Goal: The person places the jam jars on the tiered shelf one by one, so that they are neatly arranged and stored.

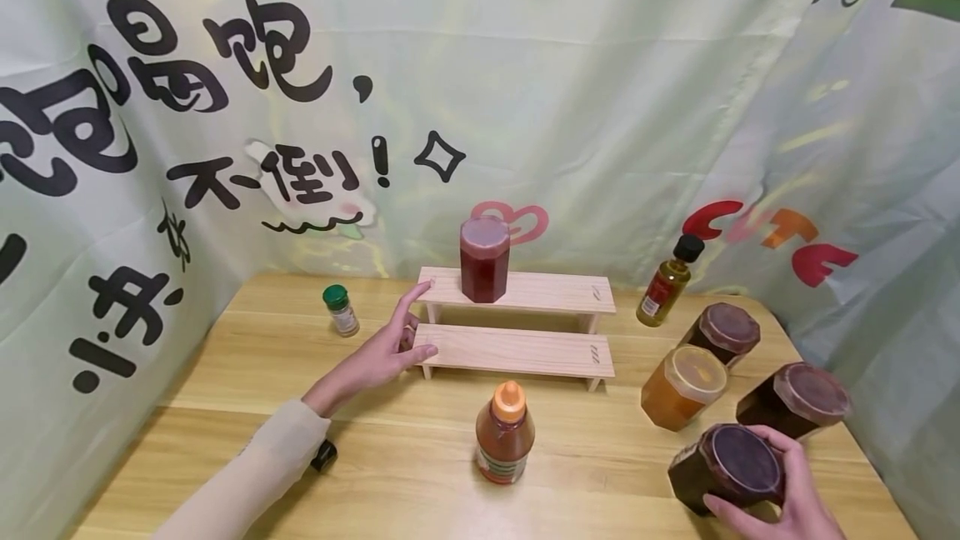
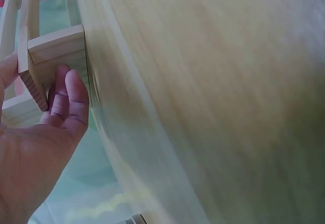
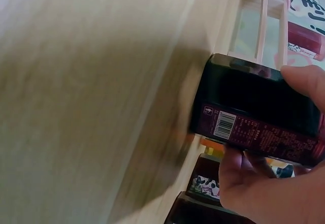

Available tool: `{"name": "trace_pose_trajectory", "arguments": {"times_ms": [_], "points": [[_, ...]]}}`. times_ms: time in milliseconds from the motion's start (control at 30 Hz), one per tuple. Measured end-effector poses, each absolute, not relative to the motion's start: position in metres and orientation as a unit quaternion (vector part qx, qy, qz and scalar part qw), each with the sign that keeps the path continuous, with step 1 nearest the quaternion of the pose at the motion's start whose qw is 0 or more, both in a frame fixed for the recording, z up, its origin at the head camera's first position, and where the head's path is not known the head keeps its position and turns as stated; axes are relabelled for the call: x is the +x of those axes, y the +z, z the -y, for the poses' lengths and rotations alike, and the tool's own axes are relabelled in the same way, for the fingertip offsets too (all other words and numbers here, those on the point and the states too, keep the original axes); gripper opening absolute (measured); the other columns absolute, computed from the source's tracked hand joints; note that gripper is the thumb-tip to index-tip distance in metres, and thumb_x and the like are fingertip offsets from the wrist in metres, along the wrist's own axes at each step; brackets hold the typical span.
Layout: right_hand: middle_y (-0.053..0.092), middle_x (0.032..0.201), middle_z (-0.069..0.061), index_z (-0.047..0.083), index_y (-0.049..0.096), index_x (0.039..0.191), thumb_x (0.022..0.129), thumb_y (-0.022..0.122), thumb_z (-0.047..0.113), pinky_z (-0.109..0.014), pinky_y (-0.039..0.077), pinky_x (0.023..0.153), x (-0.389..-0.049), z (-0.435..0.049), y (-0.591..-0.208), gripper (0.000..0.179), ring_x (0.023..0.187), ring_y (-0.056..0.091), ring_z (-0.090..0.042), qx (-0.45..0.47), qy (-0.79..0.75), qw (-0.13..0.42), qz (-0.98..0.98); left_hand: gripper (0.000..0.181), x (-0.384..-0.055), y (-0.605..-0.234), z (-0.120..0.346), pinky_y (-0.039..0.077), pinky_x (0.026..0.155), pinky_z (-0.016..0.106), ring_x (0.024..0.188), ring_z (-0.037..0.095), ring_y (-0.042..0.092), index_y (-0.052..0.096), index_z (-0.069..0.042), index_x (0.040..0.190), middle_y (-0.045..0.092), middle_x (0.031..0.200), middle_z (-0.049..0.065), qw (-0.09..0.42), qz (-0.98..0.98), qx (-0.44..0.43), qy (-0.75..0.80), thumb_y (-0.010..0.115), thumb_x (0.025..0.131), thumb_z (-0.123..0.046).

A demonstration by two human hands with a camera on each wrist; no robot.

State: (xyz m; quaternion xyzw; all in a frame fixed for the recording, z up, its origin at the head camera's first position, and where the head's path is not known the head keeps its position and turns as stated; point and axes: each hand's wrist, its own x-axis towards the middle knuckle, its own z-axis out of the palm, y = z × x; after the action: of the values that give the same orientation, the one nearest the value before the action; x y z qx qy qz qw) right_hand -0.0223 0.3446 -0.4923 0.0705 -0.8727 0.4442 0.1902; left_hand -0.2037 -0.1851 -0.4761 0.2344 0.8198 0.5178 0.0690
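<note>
A two-tier pale wooden step rack (image 1: 517, 348) stands mid-table. My left hand (image 1: 390, 350) grips its left end, thumb at the lower step and index finger reaching to the upper one. In the left wrist view, curled fingers (image 2: 71, 99) lie by the wooden step's (image 2: 31, 46) end. On the upper step is a dark red jar (image 1: 484, 265). At the front right, my right hand (image 1: 795, 494) holds a dark lidded jar (image 1: 712, 473) by its sides, tilted. The right wrist view shows a barcode label on this dark jar (image 3: 254, 107); whether its base touches the table cannot be told.
An orange-capped sauce bottle (image 1: 506, 436) stands before the rack. Right of it are an amber jar (image 1: 675, 394), two dark jars (image 1: 712, 340) (image 1: 787, 407) and a black-capped oil bottle (image 1: 663, 286). A green-capped shaker (image 1: 342, 312) is at left. A printed curtain (image 1: 600, 107) hangs behind.
</note>
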Motion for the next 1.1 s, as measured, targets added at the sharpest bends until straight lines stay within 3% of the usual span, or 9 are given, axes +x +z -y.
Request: {"name": "trace_pose_trajectory", "arguments": {"times_ms": [200, 367, 467, 600, 733, 1000, 1100], "points": [[0.059, 0.122, 0.021, 0.001, 0.043, 0.146, 0.061, 0.097, -0.02, -0.008, 0.051, 0.076, -0.02, -0.339, -0.487, 0.103, 0.095, 0.064, 0.006, 0.046, 0.439, 0.192, 0.876, 0.101, -0.203, -0.476, 0.186, 0.049, 0.064, 0.031, 0.077, 0.023, 0.05, 0.008, -0.042, 0.174, 0.048, 0.111, 0.02, 0.07, -0.821, 0.232, 0.516, 0.076, 0.105, -0.013], [0.056, 0.118, 0.023, 0.013, 0.047, 0.145, 0.072, 0.101, -0.003, -0.009, 0.051, 0.072, -0.018, -0.338, -0.482, 0.092, 0.092, 0.063, 0.006, -0.035, 0.436, 0.16, 0.885, 0.101, -0.204, -0.476, 0.185, 0.049, 0.064, 0.03, 0.077, 0.022, 0.05, 0.007, -0.039, 0.175, 0.048, 0.111, 0.019, 0.07, -0.822, 0.235, 0.514, 0.076, 0.105, -0.014], [0.057, 0.117, 0.024, 0.015, 0.047, 0.147, 0.074, 0.102, 0.001, -0.008, 0.05, 0.073, -0.018, -0.337, -0.477, 0.092, 0.092, 0.062, 0.006, -0.052, 0.435, 0.153, 0.886, 0.1, -0.204, -0.475, 0.185, 0.048, 0.063, 0.03, 0.076, 0.022, 0.05, 0.008, -0.039, 0.175, 0.049, 0.11, 0.019, 0.067, -0.822, 0.236, 0.513, 0.076, 0.106, -0.014], [0.061, 0.12, 0.021, 0.01, 0.047, 0.151, 0.072, 0.1, -0.005, -0.009, 0.051, 0.075, -0.021, -0.335, -0.47, 0.097, 0.095, 0.064, 0.005, -0.026, 0.441, 0.166, 0.882, 0.1, -0.204, -0.475, 0.185, 0.048, 0.063, 0.03, 0.075, 0.022, 0.05, 0.007, -0.04, 0.175, 0.048, 0.11, 0.02, 0.069, -0.821, 0.236, 0.515, 0.076, 0.106, -0.014], [0.062, 0.123, 0.018, 0.016, 0.048, 0.153, 0.071, 0.099, -0.01, -0.01, 0.052, 0.075, -0.022, -0.335, -0.457, 0.1, 0.096, 0.065, 0.003, 0.002, 0.443, 0.176, 0.879, 0.101, -0.204, -0.475, 0.184, 0.049, 0.062, 0.03, 0.076, 0.022, 0.051, 0.007, -0.042, 0.174, 0.049, 0.113, 0.02, 0.073, -0.82, 0.237, 0.517, 0.076, 0.106, -0.015], [0.06, 0.128, 0.01, -0.001, 0.044, 0.158, 0.054, 0.094, -0.029, -0.01, 0.054, 0.073, -0.031, -0.335, -0.425, 0.118, 0.095, 0.067, 0.002, 0.099, 0.431, 0.223, 0.869, 0.1, -0.204, -0.476, 0.185, 0.05, 0.062, 0.031, 0.076, 0.023, 0.052, 0.007, -0.041, 0.175, 0.049, 0.115, 0.021, 0.067, -0.822, 0.234, 0.515, 0.076, 0.106, -0.016], [0.055, 0.135, 0.007, -0.001, 0.041, 0.16, 0.052, 0.09, -0.033, -0.009, 0.053, 0.073, -0.033, -0.333, -0.415, 0.123, 0.095, 0.066, 0.003, 0.103, 0.43, 0.241, 0.864, 0.1, -0.204, -0.477, 0.186, 0.05, 0.063, 0.031, 0.077, 0.023, 0.052, 0.007, -0.042, 0.174, 0.048, 0.117, 0.021, 0.069, -0.822, 0.235, 0.514, 0.075, 0.106, -0.017]]}}
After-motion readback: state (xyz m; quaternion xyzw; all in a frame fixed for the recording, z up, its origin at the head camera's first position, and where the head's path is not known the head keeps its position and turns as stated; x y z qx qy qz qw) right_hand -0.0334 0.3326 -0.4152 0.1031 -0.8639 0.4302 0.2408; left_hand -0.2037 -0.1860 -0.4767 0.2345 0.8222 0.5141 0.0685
